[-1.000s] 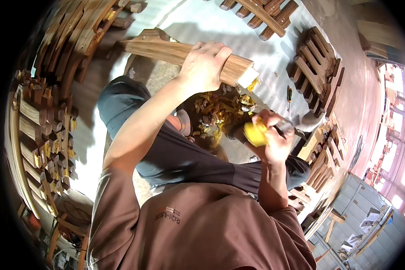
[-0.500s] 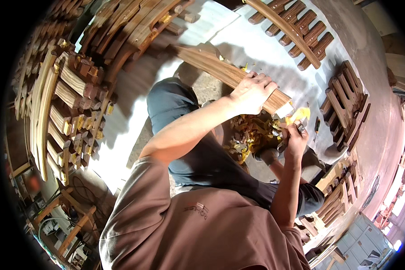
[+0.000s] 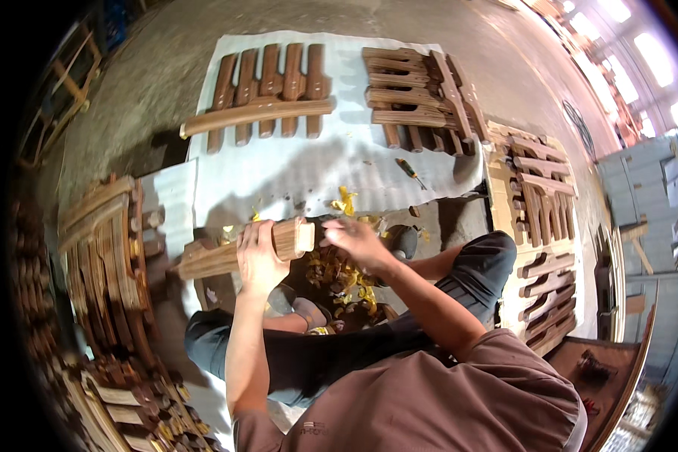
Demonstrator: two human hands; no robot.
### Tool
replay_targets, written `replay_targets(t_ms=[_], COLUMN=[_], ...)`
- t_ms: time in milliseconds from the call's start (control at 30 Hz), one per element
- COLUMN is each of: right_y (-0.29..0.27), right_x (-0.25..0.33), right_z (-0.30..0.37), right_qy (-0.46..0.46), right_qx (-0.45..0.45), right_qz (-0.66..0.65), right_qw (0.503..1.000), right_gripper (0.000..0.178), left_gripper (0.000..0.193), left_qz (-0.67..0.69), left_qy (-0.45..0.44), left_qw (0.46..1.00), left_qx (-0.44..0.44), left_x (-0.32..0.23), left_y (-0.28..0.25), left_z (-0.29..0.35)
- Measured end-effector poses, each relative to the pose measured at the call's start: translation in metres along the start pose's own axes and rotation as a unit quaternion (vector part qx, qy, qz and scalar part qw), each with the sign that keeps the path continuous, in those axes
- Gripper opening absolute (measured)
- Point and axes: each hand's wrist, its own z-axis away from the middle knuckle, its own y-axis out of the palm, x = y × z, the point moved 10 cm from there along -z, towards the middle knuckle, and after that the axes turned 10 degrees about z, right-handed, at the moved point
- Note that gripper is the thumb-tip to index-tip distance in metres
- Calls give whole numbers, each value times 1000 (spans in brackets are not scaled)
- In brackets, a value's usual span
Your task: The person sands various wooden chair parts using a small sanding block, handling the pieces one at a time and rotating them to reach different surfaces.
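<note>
My left hand (image 3: 258, 260) is wrapped over a thick brown wooden piece (image 3: 209, 262), closed on it near its pale end. The piece lies crosswise in front of me, its squared end pointing right. Just beyond that end is my right hand (image 3: 358, 242), apart from the wood and smeared by motion. Whether it holds anything does not show. A crumpled yellow strip (image 3: 344, 201) lies on the white sheet's near edge, above the right hand. Below both hands, yellow scraps (image 3: 346, 280) are heaped between my legs.
A white sheet (image 3: 331, 162) carries a slatted wooden part (image 3: 279, 109), a stack of similar parts (image 3: 410, 90) and a screwdriver (image 3: 409, 172). More wooden parts (image 3: 546, 184) lie on cardboard at the right. Wooden stacks (image 3: 105, 256) crowd the left side.
My view has swung to the right. The yellow strip that showed at my right hand is no longer in it. My left hand still grips the wooden piece.
</note>
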Motion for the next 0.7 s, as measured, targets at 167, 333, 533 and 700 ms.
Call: replay_targets(t_ms=[167,333,533,700], right_y=[45,65,18,-44], right_x=[32,1,11,21], right_z=[-5,-25,-26,-17], right_qy=[-37,22,-35,-123], right_qx=[43,72,39,97], right_qz=[-90,-135,-173,-300], right_qw=[994,988,983,941], right_gripper=[48,29,25,25], left_gripper=[52,67,79,86], left_qz=[-41,-38,-208,-225], left_qy=[-26,-8,-95,-136], left_qw=[998,998,970,956], left_qx=[31,54,79,-132], left_x=[18,17,55,54], left_y=[14,14,-12,-87], left_z=[11,9,14,15])
